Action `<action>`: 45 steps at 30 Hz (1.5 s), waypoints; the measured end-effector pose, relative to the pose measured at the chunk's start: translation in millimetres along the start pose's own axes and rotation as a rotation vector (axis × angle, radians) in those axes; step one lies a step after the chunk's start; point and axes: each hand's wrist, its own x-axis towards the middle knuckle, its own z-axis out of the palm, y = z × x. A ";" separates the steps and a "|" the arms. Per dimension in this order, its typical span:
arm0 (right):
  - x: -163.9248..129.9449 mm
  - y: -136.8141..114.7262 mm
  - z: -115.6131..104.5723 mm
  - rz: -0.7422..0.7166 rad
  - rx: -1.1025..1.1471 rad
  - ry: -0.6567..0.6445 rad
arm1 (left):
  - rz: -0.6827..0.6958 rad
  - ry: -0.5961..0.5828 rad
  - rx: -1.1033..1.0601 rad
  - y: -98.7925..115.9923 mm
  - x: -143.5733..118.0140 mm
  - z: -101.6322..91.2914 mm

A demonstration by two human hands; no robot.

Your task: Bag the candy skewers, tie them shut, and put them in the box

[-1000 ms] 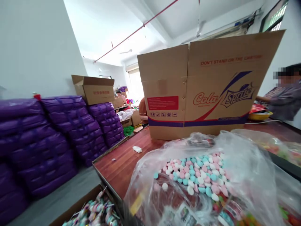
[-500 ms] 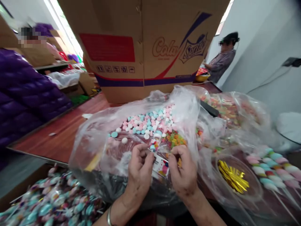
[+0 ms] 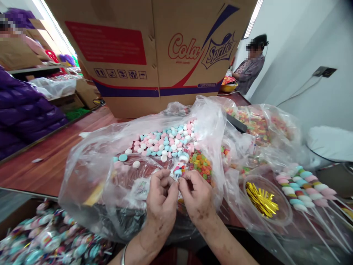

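A wrapped candy skewer point(image 3: 179, 168), in clear film with coloured print, points away from me over the loose candy. My left hand point(image 3: 162, 200) pinches its near end between thumb and fingers. Fingertips of my right hand point(image 3: 197, 197) are closed at the same spot, touching those of the left. Whether a tie is between them is too small to tell. Beyond the fingers lie pink, white and blue candies point(image 3: 165, 141) on clear plastic. Orange, green and yellow gummy rings point(image 3: 201, 163) lie just beyond my right hand.
A tall carton point(image 3: 149, 55) stands behind the candy. To the right are a round tub of gold twist ties point(image 3: 261, 200) and several unwrapped candy skewers point(image 3: 306, 187). A box of wrapped candies point(image 3: 55, 235) is at lower left. Another person point(image 3: 252, 66) stands at the back right.
My right hand has moved left, from apart to fingertip contact with my left hand at the wrapped skewer's near end. The view has shifted slightly to the right.
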 end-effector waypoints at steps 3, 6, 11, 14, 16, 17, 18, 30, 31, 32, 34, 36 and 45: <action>2.0 -0.4 0.2 0.034 -0.004 0.055 | -0.034 0.011 0.002 2.1 -2.5 3.2; 3.9 -2.2 -1.8 0.077 0.043 0.059 | -0.060 0.024 -0.025 4.5 -3.3 5.7; 5.7 -2.6 -4.3 0.215 0.071 -0.032 | -0.062 0.061 -0.022 3.4 -3.9 7.2; 7.2 -1.0 -3.6 0.271 0.074 -0.060 | -0.056 0.064 0.006 1.1 -6.5 7.1; 8.3 -0.4 -3.1 0.298 0.079 -0.063 | -0.056 0.062 0.010 -0.2 -8.4 6.9; 8.7 -0.4 -3.0 0.318 0.091 -0.069 | -0.054 0.063 0.006 -0.8 -9.3 6.9; 9.0 -0.5 -2.9 0.341 0.107 -0.080 | -0.050 0.064 -0.002 -1.3 -10.3 7.0; 11.1 2.3 -3.8 0.243 0.134 -0.118 | -0.146 0.037 -0.189 -7.3 -20.7 10.9; 11.3 2.7 -4.8 0.215 0.137 -0.115 | -0.166 0.036 -0.202 -5.9 -20.5 10.9; 11.4 2.9 -5.8 0.187 0.138 -0.110 | -0.179 0.042 -0.208 -4.2 -19.9 10.8; 11.1 2.2 -8.2 0.146 0.139 -0.097 | -0.184 0.068 -0.203 -0.7 -18.1 10.4; 10.7 -0.7 -11.1 0.157 0.147 -0.119 | -0.167 0.096 -0.188 1.6 -15.6 9.3; 14.0 -17.8 -19.4 0.381 0.297 -0.352 | -0.014 0.052 0.003 -15.0 -24.4 3.8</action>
